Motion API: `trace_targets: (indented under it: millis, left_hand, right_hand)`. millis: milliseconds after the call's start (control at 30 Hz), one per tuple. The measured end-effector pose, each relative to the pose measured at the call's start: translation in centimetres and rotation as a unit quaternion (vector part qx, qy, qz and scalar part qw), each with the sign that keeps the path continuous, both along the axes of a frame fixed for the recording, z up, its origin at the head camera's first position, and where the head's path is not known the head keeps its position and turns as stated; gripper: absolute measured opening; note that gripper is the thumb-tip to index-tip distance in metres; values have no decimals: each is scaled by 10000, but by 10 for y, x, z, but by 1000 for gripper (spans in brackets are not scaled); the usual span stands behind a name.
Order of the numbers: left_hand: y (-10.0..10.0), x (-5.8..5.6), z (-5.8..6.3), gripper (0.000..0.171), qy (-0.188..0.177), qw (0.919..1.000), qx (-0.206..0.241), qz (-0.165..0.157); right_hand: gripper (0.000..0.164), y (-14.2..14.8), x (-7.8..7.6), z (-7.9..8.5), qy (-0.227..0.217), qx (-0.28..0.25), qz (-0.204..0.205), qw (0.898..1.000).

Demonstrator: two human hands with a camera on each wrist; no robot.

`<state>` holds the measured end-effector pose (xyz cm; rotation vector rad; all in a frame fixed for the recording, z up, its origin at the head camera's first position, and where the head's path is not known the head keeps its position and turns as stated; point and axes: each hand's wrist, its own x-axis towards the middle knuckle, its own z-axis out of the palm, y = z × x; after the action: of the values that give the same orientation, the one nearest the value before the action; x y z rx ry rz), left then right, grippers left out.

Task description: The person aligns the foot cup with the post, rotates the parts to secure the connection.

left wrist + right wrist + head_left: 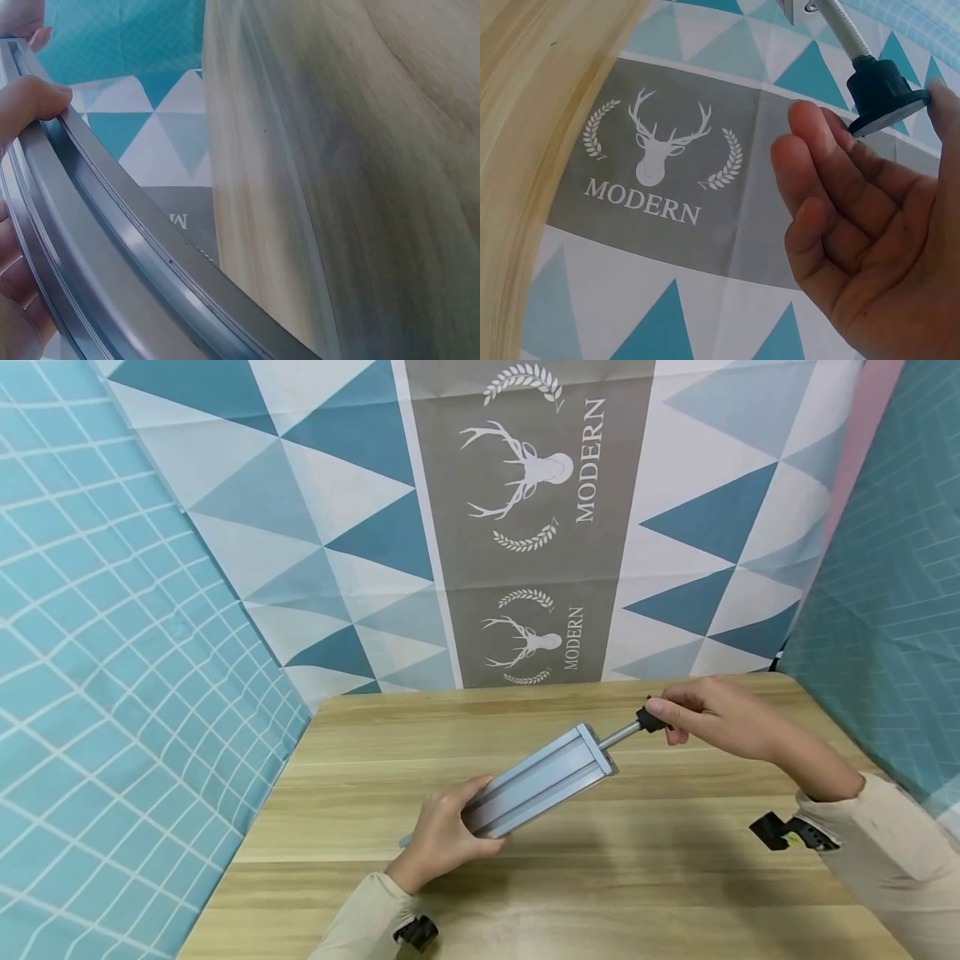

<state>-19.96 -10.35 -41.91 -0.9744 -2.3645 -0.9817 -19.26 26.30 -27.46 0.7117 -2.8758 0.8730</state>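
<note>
A silver aluminium profile (540, 781) with grooves along its length is held tilted above the table, its far end up to the right. My left hand (442, 835) grips it near the lower end, thumb on one side and fingers on the other. From the upper end sticks out a threaded metal rod (619, 734) with a black levelling foot (651, 717) on it. My right hand (712, 718) pinches this foot. In the right wrist view the foot's flat round base (891, 111) lies between thumb and fingers, the other fingers loosely bent.
Below is a wooden table (345, 810). A patterned cloth (360, 527) with triangles and deer heads hangs behind it. Blue checked cloth (112, 652) stands at the left, a teal one (885, 610) at the right. Each wrist wears a black mount (415, 933).
</note>
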Motion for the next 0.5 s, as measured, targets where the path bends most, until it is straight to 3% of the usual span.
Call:
trace_targets:
  millis: [100, 300, 400, 500]
  left_hand:
    - [-1, 0, 0, 65, 5, 10000, -6, 45]
    - [-3, 1, 1, 65, 15, 10000, -27, 57]
    - [-2, 1, 4, 64, 42, 9999, -107, 1]
    - [-2, 2, 5, 64, 13, 9997, -225, -36]
  right_hand:
    - [28, -1, -1, 0, -27, 12, 8, 10000]
    - [32, 3, 2, 0, 228, -23, 538, 9983]
    - [59, 7, 5, 4, 651, -115, 1059, 9922]
    - [81, 10, 5, 5, 1004, -302, 1716, 9796]
